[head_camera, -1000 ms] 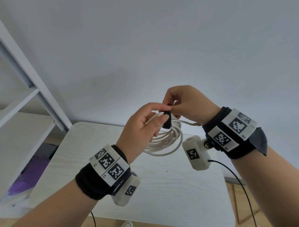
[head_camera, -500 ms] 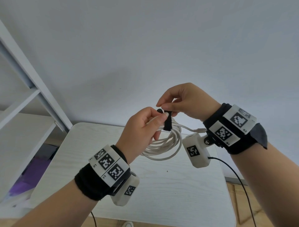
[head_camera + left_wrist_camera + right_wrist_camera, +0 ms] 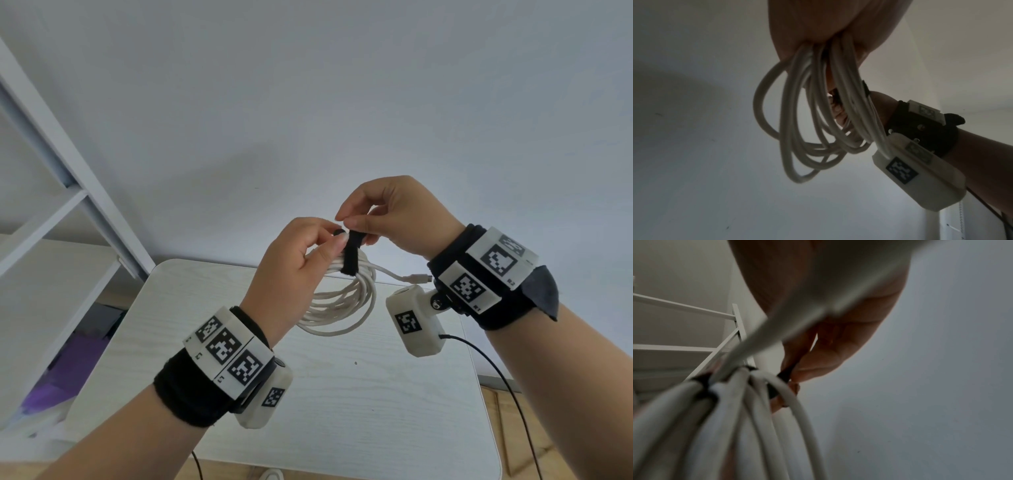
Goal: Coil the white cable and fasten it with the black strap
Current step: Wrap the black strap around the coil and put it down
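counter [image 3: 342, 411] bare below, coil held up clear of it | left hand [image 3: 291, 270] fingers clenched round cable [image 3: 346, 301] loops, keeping them bunched | right hand [image 3: 394, 219] pinches strap [image 3: 351, 255] end above bundle, likely pulling it snug | plug end sticks out right | shelf [image 3: 51, 219] far left

Head view: bright, even, soft shadows, edges bowed.
Wrist views: dim, backlit, grainy; nearest cable [image 3: 777, 331] blurred.

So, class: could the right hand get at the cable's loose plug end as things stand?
Probably yes: the plug hangs free just beside the right hand, nothing between, but that hand would first have to let go of the strap.
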`<control>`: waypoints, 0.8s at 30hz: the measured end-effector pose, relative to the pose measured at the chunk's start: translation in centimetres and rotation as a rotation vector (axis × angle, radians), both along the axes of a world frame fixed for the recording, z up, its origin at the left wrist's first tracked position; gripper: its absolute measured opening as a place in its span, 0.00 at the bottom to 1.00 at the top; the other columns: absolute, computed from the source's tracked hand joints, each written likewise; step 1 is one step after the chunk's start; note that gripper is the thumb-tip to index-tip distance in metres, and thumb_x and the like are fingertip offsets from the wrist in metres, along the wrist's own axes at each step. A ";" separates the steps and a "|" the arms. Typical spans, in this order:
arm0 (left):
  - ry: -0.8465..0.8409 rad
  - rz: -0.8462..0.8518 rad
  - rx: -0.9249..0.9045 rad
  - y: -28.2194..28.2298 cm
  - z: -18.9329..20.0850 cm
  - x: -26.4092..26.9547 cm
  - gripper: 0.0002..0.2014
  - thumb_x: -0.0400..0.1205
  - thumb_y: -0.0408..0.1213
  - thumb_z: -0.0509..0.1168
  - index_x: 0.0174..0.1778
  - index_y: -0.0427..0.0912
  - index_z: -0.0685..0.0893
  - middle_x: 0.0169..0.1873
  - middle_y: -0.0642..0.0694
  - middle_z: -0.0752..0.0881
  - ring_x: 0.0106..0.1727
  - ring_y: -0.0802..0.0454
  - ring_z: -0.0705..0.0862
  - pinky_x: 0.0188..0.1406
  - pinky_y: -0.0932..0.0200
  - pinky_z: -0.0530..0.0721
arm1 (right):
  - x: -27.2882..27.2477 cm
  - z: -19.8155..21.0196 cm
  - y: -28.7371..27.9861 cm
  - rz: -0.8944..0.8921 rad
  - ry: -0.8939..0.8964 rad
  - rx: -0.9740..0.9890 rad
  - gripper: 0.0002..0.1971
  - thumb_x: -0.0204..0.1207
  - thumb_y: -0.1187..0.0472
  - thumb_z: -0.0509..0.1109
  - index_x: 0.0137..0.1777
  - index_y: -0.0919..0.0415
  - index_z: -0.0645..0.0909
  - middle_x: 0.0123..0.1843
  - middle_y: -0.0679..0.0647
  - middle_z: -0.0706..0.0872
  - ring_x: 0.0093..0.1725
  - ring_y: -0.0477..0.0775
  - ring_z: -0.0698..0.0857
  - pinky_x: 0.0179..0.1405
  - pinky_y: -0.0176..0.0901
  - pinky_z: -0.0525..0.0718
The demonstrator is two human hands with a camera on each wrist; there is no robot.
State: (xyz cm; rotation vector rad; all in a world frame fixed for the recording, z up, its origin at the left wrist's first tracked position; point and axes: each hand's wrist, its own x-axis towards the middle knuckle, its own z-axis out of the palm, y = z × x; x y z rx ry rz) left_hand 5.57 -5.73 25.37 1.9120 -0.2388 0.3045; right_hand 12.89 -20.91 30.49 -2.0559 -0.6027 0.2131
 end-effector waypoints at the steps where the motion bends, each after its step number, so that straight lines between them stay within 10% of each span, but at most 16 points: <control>1: -0.004 0.002 -0.001 0.1 -0.1 0.0 0.10 0.83 0.41 0.61 0.38 0.43 0.80 0.36 0.63 0.83 0.26 0.71 0.77 0.30 0.73 0.71 | 0.0 0.0 0.0 -0.007 -0.008 0.003 0.09 0.71 0.70 0.72 0.37 0.54 0.84 0.31 0.54 0.86 0.23 0.40 0.84 0.26 0.28 0.79; 4: 0.060 -0.002 -0.058 0.4 -0.3 0.2 0.13 0.83 0.44 0.59 0.37 0.40 0.79 0.18 0.59 0.73 0.19 0.61 0.68 0.24 0.65 0.66 | -0.2 0.0 -0.2 -0.039 -0.040 0.011 0.08 0.71 0.70 0.72 0.38 0.55 0.84 0.29 0.52 0.85 0.23 0.41 0.83 0.26 0.30 0.80; 11: 0.134 -0.037 -0.102 0.3 0.0 0.4 0.14 0.85 0.44 0.56 0.39 0.40 0.81 0.22 0.51 0.83 0.17 0.60 0.66 0.18 0.68 0.66 | -0.4 -0.2 -0.1 -0.125 -0.134 0.031 0.08 0.71 0.70 0.70 0.38 0.55 0.83 0.29 0.51 0.85 0.23 0.42 0.82 0.28 0.32 0.82; 18: 0.318 -0.072 -0.069 0.5 0.5 0.9 0.21 0.85 0.50 0.54 0.35 0.37 0.75 0.17 0.54 0.70 0.15 0.57 0.64 0.20 0.60 0.67 | -1.3 0.0 0.4 -0.113 -0.223 0.035 0.09 0.70 0.71 0.70 0.39 0.55 0.83 0.32 0.57 0.85 0.25 0.41 0.81 0.29 0.27 0.78; 24: 0.276 0.006 0.003 0.4 0.3 0.8 0.25 0.85 0.50 0.52 0.46 0.26 0.77 0.19 0.48 0.67 0.18 0.54 0.65 0.24 0.56 0.69 | -2.8 0.5 0.7 -0.082 -0.368 0.019 0.10 0.70 0.69 0.71 0.38 0.52 0.83 0.34 0.56 0.88 0.33 0.50 0.86 0.38 0.43 0.86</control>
